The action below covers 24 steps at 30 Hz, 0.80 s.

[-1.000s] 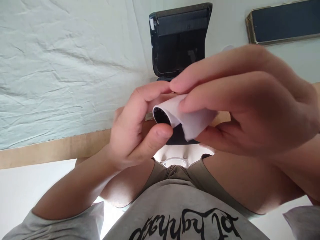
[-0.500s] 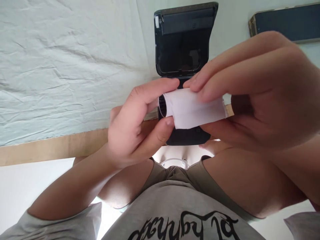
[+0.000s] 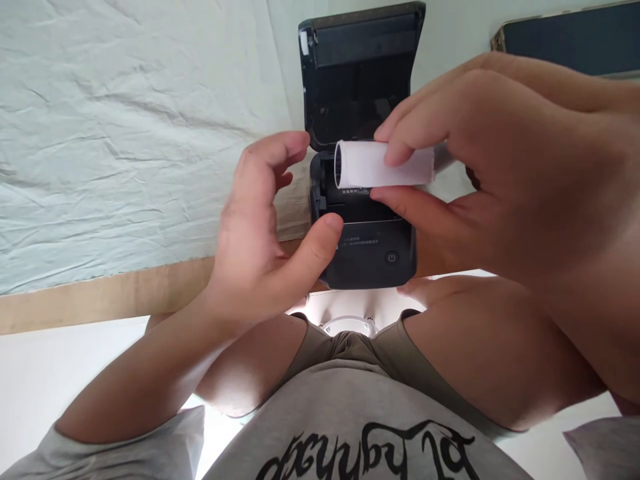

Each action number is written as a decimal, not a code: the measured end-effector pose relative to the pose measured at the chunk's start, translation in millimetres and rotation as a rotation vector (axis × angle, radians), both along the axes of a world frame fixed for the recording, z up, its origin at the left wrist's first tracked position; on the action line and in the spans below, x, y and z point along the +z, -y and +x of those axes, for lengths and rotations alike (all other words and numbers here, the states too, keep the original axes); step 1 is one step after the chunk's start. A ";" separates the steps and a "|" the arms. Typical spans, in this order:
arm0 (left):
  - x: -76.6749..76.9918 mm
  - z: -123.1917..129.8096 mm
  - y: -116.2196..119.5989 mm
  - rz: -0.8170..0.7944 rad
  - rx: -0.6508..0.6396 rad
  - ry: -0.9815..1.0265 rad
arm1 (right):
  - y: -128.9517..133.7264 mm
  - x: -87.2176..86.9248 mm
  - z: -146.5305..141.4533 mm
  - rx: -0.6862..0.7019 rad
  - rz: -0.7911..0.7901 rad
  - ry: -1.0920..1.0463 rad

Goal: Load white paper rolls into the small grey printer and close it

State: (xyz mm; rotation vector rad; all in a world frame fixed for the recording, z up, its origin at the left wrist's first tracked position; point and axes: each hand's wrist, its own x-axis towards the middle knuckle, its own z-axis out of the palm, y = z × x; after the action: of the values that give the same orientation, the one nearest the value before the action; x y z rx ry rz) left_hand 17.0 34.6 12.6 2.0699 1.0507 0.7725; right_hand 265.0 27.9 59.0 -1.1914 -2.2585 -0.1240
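Note:
A small white paper roll [image 3: 363, 167] with a hollow, dark inside is pinched between the thumb and fingers of my right hand [image 3: 510, 167]. It lies level above a black portable printer [image 3: 370, 250], whose lid [image 3: 357, 87] stands open toward the far side. Part of the printer's compartment shows under the roll, and a round power button sits on its near face. At the printer's left edge, my left hand [image 3: 265, 233] has thumb and forefinger spread apart, holding nothing. Its thumb tip overlaps the printer's near left side; whether it touches cannot be told.
A dark-screened phone [image 3: 570, 43] lies at the far right. Wrinkled pale green cloth [image 3: 140, 133] covers the table, with a wooden edge [image 3: 110, 287] along the near side. My legs are just below that edge.
My left hand has let go of the paper roll and its fingers have spread. The roll's loose flap now lies wound flat, and my right hand has carried it slightly farther over the printer.

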 end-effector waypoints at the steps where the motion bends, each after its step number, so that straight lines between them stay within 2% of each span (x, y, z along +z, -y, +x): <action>1: -0.4 -0.9 0.3 -0.004 -0.002 -0.007 | -0.4 -0.6 1.7 0.000 0.001 0.018; 6: 0.3 -7.9 5.0 -0.048 -0.009 -0.012 | 0.5 0.8 0.8 -0.016 -0.118 0.092; 10: 0.9 -12.1 6.4 -0.085 -0.008 -0.023 | -4.1 2.1 -1.3 -0.035 -0.111 0.112; 19: -11.3 -17.6 3.0 0.029 -0.068 -0.027 | -14.5 0.3 9.6 0.027 -0.166 0.179; 24: -6.7 -14.2 3.2 -0.031 -0.040 -0.017 | -6.5 10.5 3.9 0.003 -0.204 0.187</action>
State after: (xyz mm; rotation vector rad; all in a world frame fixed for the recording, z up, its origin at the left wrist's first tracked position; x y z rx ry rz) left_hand 2.8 31.4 5.8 2.0683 1.0212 0.7158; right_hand 269.0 34.3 69.6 -1.3290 -2.4841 -0.0031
